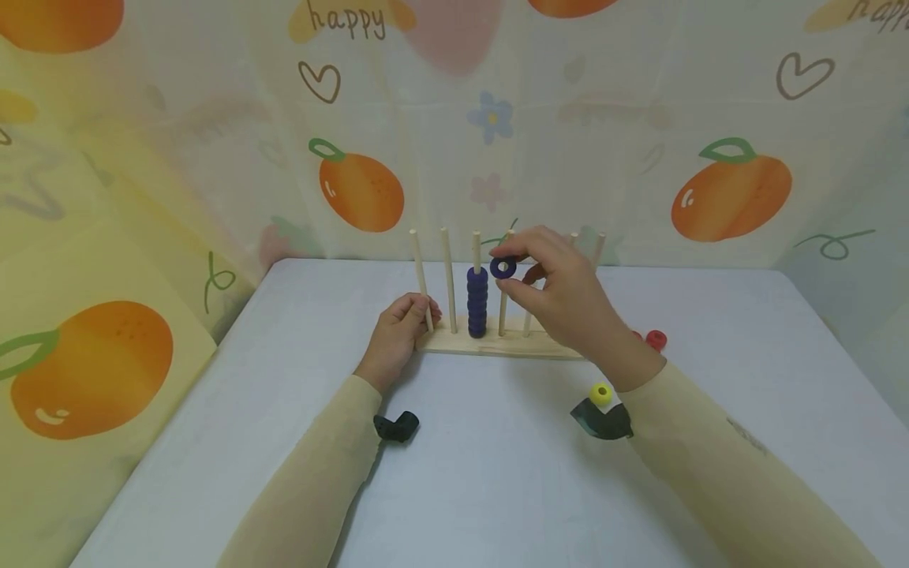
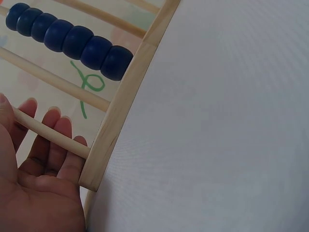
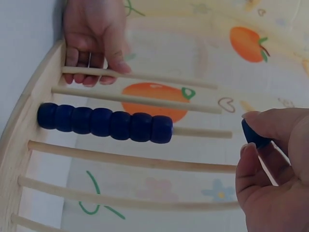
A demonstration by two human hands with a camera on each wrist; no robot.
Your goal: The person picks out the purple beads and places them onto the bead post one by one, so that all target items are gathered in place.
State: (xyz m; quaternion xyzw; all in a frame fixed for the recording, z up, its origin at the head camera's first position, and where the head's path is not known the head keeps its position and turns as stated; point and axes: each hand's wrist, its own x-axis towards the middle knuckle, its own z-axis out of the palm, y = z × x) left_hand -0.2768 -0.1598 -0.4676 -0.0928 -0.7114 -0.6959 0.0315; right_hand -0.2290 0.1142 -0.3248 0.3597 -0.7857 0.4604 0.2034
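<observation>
A wooden peg rack with a long base [image 1: 511, 347] stands on the table, its thin pegs upright. Several dark blue beads [image 1: 477, 304] are stacked on the third peg from the left, and the top of that peg sticks out above them. My left hand [image 1: 398, 331] grips the leftmost peg [image 1: 419, 264] low down near the base, thumb and fingers on either side. My right hand [image 1: 568, 288] pinches a single blue bead [image 3: 254, 135] between thumb and fingertips, beside the bare upper end of the third peg and apart from it. The right hand hides part of the right-hand pegs.
A yellow bead [image 1: 595, 398] lies on the white table [image 1: 483, 473] near my right wrist. Red beads [image 1: 660, 345] lie beyond the right forearm, partly hidden by it. Behind the table hangs a cloth [image 1: 604, 181] printed with oranges.
</observation>
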